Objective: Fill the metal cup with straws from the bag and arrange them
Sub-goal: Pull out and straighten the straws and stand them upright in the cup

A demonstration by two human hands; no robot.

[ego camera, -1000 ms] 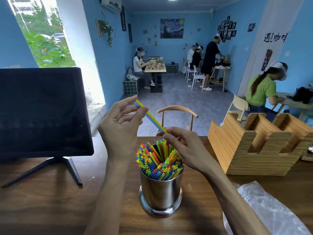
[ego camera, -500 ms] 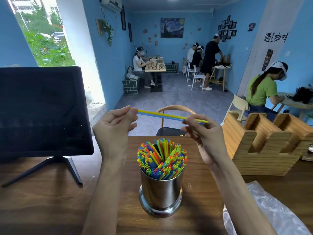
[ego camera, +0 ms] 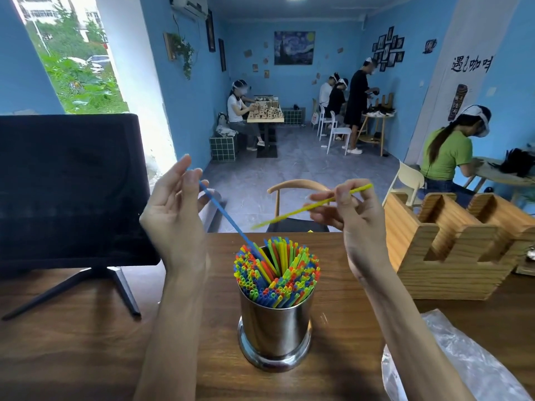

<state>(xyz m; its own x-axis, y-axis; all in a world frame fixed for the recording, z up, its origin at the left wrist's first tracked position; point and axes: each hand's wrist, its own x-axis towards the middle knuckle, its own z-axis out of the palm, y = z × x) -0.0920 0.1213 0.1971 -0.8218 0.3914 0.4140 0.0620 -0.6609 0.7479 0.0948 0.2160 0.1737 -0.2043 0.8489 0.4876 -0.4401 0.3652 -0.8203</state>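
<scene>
- Wooden table (ego camera: 86, 342) carries your metal cup (ego camera: 275, 328), packed with straws (ego camera: 276, 273).
- Black monitor (ego camera: 69, 186) stands left of the cup, wooden organiser (ego camera: 451, 247) right, plastic bag (ego camera: 469, 360) right and nearer you.
- Your left hand (ego camera: 173, 215) pinches a blue straw (ego camera: 228, 218), tip among the straws.
- Your right hand (ego camera: 356, 215) pinches a yellow straw (ego camera: 312, 205).
- Half a second ago, both hands held the pair together, level.

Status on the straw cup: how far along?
Mostly done: the metal cup is packed with colored straws. In hand: the left hand pinches a blue straw whose tip is at the bundle; the right hand holds a yellow straw above it. Left: seat both, even out the bundle. The plastic bag looks flat.
</scene>
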